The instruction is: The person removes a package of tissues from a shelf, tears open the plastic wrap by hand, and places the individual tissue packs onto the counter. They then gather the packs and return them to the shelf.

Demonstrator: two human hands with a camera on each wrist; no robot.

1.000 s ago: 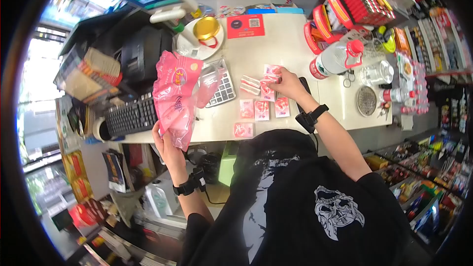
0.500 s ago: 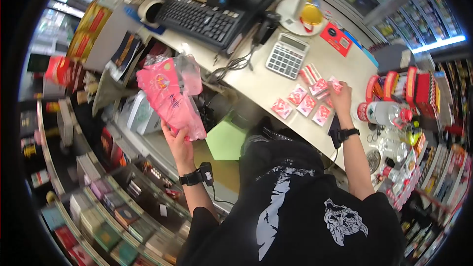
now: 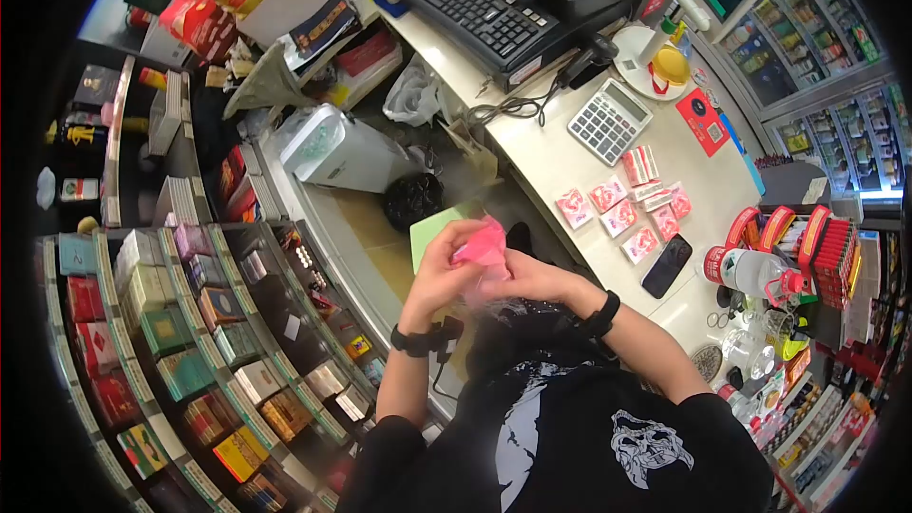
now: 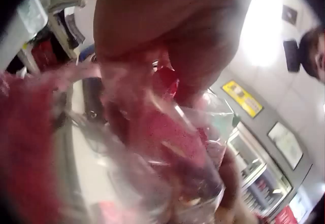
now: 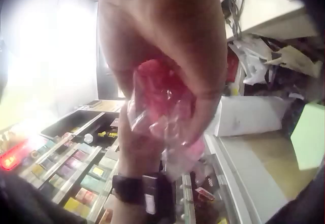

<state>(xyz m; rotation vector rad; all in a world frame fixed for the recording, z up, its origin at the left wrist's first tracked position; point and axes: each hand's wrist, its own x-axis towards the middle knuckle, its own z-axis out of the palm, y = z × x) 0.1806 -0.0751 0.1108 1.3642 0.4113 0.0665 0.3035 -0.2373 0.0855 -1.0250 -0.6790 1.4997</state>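
Observation:
Both hands meet in front of the body around a crumpled pink plastic bag (image 3: 486,245). My left hand (image 3: 445,274) grips it from one side, with the thumb across the front. From the other side my right hand (image 3: 541,277) grips the same bag. Clear, shiny plastic (image 5: 175,158) hangs below the right hand's fingers in the right wrist view. Close up in the left wrist view, the pink and clear film (image 4: 172,138) is blurred, and the fingers hide part of it. Several small pink-and-white packets (image 3: 617,218) lie grouped on the counter, apart from the hands.
On the counter (image 3: 541,147) are a calculator (image 3: 609,122), a black phone (image 3: 667,266), a keyboard (image 3: 480,14) and a large clear bottle (image 3: 755,271). A white bin (image 3: 347,147) and a light green box (image 3: 432,233) stand below. Shelves of boxed goods (image 3: 185,372) fill the left.
My right hand has left the packets on the counter and come over to the bag. The bag, earlier spread out in the left hand, is now bunched between both hands. The head view has turned.

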